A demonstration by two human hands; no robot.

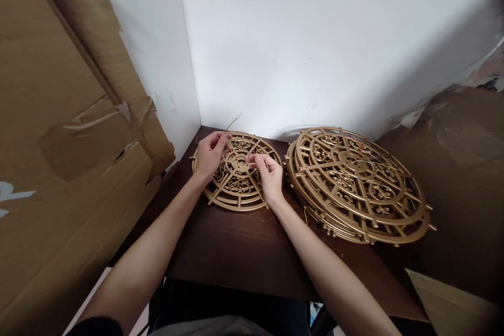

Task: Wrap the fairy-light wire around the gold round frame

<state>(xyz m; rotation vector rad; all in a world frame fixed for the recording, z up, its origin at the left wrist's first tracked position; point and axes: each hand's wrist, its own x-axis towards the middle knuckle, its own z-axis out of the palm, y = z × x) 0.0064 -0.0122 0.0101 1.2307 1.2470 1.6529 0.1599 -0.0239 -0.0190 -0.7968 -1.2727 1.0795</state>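
A round gold openwork panel (pixel 239 185), with spokes, rings and scrollwork, lies flat on the dark brown table in front of me. Over its left part, my left hand (pixel 212 151) pinches a thin wire (pixel 233 123), whose free end sticks up to the right above the fingers. My right hand (pixel 270 172) is over the panel's right part, thumb and fingers pinched together near the central ring. A fine strand seems to show at those fingertips, too small to make out clearly. Both hands partly cover the panel.
To the right stands a leaning stack of similar gold panels (pixel 366 215), with thin coloured wires on top. Cardboard (pixel 79 131) rises at the left, more cardboard (pixel 452 168) at the right. A white wall (pixel 307 52) stands behind the dark table (pixel 236 252).
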